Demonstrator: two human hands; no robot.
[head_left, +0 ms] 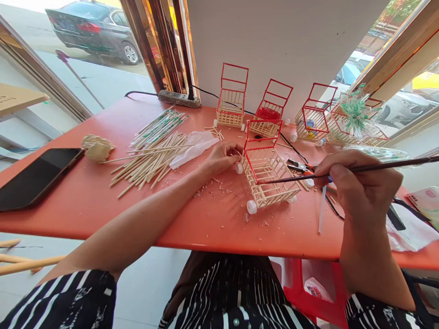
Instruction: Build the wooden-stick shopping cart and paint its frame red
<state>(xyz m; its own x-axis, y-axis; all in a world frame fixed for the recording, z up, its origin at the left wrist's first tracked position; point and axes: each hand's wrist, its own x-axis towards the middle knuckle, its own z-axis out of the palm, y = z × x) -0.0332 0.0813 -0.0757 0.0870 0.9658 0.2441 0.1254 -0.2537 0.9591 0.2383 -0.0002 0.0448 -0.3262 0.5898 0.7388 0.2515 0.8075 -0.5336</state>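
Note:
A small shopping cart built of wooden sticks (274, 194), with white wheels and a red-painted handle, stands on the table in front of me. My left hand (223, 157) pinches its left side, near the rear wheel and the base of the handle. A long, thin dark paintbrush (387, 165) is gripped in my right hand (361, 185). Its tip touches or nearly touches the cart's top rail, whose left stretch is red while other sticks are bare wood. Beneath my right hand lie pliers (297, 167), partly covered.
Finished-looking stick carts (231, 103) line the back of the orange table (212, 233). Loose sticks (147, 167), wrapped stick packs (161, 125), crumpled paper (97, 148) and a phone (37, 176) lie left. A power strip (178, 98) sits behind; a glue stick (322, 210) lies right.

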